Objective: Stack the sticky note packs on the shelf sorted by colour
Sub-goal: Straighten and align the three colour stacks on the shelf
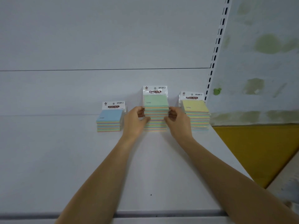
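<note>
The left hand (135,121) and right hand (177,122) clasp the green sticky note stack (155,109) by its sides; probably light, slippery.

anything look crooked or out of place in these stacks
Nothing stands out. The blue stack, green stack and yellow stack each sit fairly square on the shelf; the left hand and right hand hold the green one's sides.

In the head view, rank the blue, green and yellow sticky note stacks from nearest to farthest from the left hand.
1. Green stack, middle, held by the left hand.
2. Blue stack, just left of it.
3. Yellow stack, far right.
</note>
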Motion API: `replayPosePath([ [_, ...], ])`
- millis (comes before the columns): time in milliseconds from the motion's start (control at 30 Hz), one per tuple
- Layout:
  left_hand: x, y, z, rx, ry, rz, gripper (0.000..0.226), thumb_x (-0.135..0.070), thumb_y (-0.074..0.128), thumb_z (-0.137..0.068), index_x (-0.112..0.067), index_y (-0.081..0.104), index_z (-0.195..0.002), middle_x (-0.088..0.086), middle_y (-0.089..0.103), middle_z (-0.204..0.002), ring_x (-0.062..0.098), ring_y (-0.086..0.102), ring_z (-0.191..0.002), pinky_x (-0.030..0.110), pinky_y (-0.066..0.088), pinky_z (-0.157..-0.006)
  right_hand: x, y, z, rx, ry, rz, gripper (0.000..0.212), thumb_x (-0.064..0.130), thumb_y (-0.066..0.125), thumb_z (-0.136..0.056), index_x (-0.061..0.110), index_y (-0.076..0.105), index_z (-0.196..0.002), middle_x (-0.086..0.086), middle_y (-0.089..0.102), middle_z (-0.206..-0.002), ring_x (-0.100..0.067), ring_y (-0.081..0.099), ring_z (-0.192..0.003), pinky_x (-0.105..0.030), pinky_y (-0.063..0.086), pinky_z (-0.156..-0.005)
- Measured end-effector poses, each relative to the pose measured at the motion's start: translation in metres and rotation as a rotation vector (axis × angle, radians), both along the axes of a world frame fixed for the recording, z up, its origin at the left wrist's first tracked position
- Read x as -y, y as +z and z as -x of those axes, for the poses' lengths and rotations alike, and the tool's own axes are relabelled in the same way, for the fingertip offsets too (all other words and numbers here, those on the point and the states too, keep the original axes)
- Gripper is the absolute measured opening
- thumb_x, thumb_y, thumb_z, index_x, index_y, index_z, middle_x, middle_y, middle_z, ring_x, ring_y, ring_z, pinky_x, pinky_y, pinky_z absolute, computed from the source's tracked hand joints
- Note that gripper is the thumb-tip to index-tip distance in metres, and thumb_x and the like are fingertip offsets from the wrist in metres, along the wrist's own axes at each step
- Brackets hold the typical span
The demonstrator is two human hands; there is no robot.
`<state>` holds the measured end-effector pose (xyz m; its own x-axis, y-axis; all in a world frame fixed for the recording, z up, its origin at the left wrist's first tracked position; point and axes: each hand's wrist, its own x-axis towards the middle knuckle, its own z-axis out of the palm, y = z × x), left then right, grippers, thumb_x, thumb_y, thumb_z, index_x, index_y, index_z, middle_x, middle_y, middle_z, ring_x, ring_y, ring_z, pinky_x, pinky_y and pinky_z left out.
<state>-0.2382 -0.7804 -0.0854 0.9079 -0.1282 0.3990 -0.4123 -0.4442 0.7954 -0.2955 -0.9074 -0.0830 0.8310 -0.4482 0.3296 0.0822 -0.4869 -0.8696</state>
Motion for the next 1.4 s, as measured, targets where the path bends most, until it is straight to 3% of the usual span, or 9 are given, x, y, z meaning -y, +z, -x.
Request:
replayPosePath([
  [300, -0.001, -0.013, -0.006, -0.111, -0.062, -0.053, 0.047, -0.002, 0.073, -0.071, 0.002, 0.056, -0.115, 0.015, 0.065, -0.116, 0.026, 0.062, -0.106, 0.013, 0.040, -0.076, -0.002, -0.009, -0.003, -0.150, 0.014, 0.035, 0.036, 0.000, 0.058, -0.078, 0.004, 0.054, -0.114, -0.014, 0.064, -0.112, -0.028, 0.059, -0.106, -0.044, 0.047, -0.097],
  [467, -0.001, -0.016, -0.005, -0.056, -0.055, -0.037, 0.043, 0.002, 0.073, -0.070, 0.005, 0.058, -0.110, 0.019, 0.067, -0.110, 0.021, 0.061, -0.090, 0.003, 0.041, -0.061, 0.000, -0.008, -0.002, -0.155, 0.017, 0.034, 0.035, 0.000, 0.057, -0.080, 0.003, 0.054, -0.115, -0.015, 0.064, -0.111, -0.028, 0.061, -0.104, -0.039, 0.047, -0.097],
  [633, -0.004, -0.019, -0.004, -0.079, -0.054, -0.087, 0.052, -0.006, 0.075, -0.070, 0.000, 0.053, -0.117, 0.014, 0.063, -0.115, 0.025, 0.060, -0.103, 0.014, 0.039, -0.076, -0.002, -0.013, -0.001, -0.172, 0.048, 0.075, 0.048, 0.000, 0.059, -0.076, 0.006, 0.049, -0.123, -0.012, 0.062, -0.117, -0.026, 0.059, -0.108, -0.039, 0.047, -0.097],
  [933, -0.004, -0.022, -0.005, -0.121, -0.056, -0.111, 0.041, -0.003, 0.071, -0.070, 0.001, 0.057, -0.109, 0.012, 0.068, -0.109, 0.025, 0.066, -0.097, 0.026, 0.046, -0.081, -0.003, -0.019, -0.004, -0.163, 0.007, 0.109, 0.032, -0.003, 0.048, -0.080, 0.006, 0.054, -0.110, -0.012, 0.065, -0.106, -0.027, 0.061, -0.098, -0.038, 0.050, -0.091],
  [1033, -0.006, -0.023, -0.005, -0.166, -0.076, -0.107, 0.043, -0.010, 0.073, -0.063, 0.000, 0.060, -0.103, 0.010, 0.070, -0.102, 0.024, 0.066, -0.092, 0.033, 0.051, -0.085, 0.000, -0.021, -0.001, -0.223, 0.044, 0.130, 0.042, 0.000, 0.050, -0.082, 0.007, 0.046, -0.124, -0.008, 0.062, -0.107, -0.024, 0.058, -0.099, -0.021, 0.042, -0.081],
  [1133, -0.005, -0.024, -0.007, -0.151, -0.051, -0.131, 0.030, -0.002, 0.069, -0.069, 0.002, 0.060, -0.098, 0.006, 0.064, -0.087, 0.021, 0.060, -0.077, 0.013, 0.046, -0.069, 0.003, -0.023, -0.002, -0.245, 0.030, 0.153, 0.041, 0.001, 0.049, -0.084, 0.005, 0.046, -0.125, -0.007, 0.061, -0.100, -0.024, 0.058, -0.100, -0.018, 0.031, -0.069],
  [1233, -0.005, -0.025, -0.007, -0.128, -0.054, -0.131, 0.026, 0.001, 0.067, -0.070, 0.003, 0.061, -0.095, 0.002, 0.058, -0.083, 0.014, 0.052, -0.070, 0.001, 0.039, -0.056, 0.002, -0.023, -0.005, -0.212, 0.016, 0.144, 0.031, 0.001, 0.049, -0.083, 0.007, 0.052, -0.113, -0.007, 0.065, -0.093, -0.022, 0.060, -0.088, -0.022, 0.039, -0.074],
  [1300, -0.006, -0.025, -0.007, -0.111, -0.062, -0.134, 0.028, 0.000, 0.068, -0.070, 0.002, 0.061, -0.097, 0.003, 0.060, -0.085, 0.017, 0.055, -0.075, 0.005, 0.042, -0.061, 0.001, -0.023, -0.004, -0.172, 0.024, 0.141, 0.025, 0.000, 0.049, -0.080, 0.015, 0.051, -0.101, -0.002, 0.059, -0.082, -0.016, 0.055, -0.076, -0.025, 0.039, -0.073],
  [1400, -0.006, -0.022, -0.008, -0.075, -0.038, -0.073, 0.036, -0.008, 0.073, -0.072, 0.000, 0.062, -0.105, 0.004, 0.061, -0.093, 0.018, 0.058, -0.086, 0.017, 0.046, -0.075, -0.002, -0.018, -0.001, -0.082, 0.025, 0.085, 0.030, -0.001, 0.053, -0.081, 0.007, 0.056, -0.110, -0.011, 0.063, -0.104, -0.018, 0.057, -0.093, -0.030, 0.047, -0.088],
])
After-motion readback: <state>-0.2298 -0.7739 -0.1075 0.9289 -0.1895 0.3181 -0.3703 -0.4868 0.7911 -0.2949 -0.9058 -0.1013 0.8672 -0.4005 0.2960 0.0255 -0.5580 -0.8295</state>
